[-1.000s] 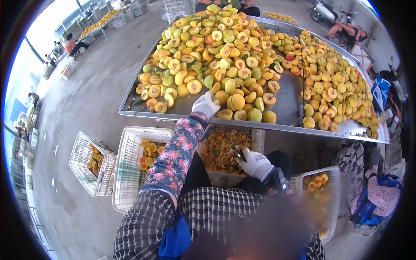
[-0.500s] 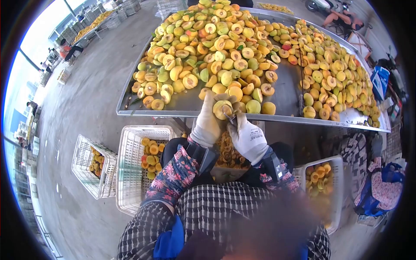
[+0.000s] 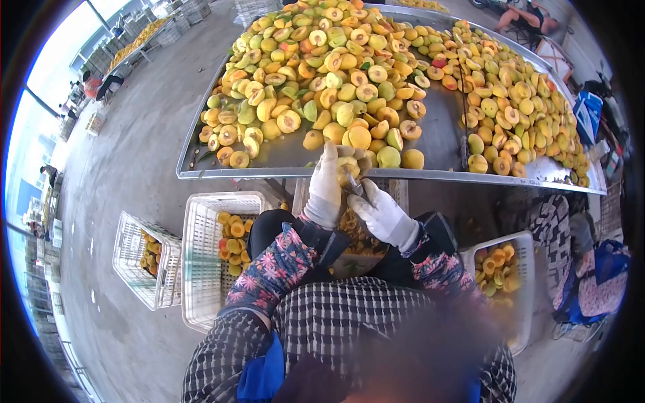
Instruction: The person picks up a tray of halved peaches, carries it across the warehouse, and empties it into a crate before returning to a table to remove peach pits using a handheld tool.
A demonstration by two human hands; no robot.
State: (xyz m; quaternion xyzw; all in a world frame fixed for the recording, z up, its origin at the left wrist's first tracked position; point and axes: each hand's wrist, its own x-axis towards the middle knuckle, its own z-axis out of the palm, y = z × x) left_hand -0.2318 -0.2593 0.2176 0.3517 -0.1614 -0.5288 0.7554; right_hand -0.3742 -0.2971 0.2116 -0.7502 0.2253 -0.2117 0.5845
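Observation:
My left hand (image 3: 326, 188), in a white glove, is closed around a yellow peach half (image 3: 347, 169) just in front of the table's near edge. In my right hand (image 3: 384, 216), also gloved, is a small metal hand tool (image 3: 355, 186), its shaft pointing up to the peach. The tool's tip is at the fruit, and its exact shape is too small to tell. Beyond my hands, a large heap of halved peaches (image 3: 316, 74) lies on the metal table (image 3: 437, 127); some halves still show pits.
White plastic crates with peach halves stand at my left (image 3: 195, 262) and right (image 3: 524, 295); another crate (image 3: 127, 252) is further left. Below my hands is a crate of brownish pieces (image 3: 359, 235). A second peach heap (image 3: 517, 114) covers the table's right side. Other people sit further off.
My right hand has drawn slightly down and away from the peach, so more of the tool's metal shaft shows. My left hand still holds the peach. The whole view has shifted slightly.

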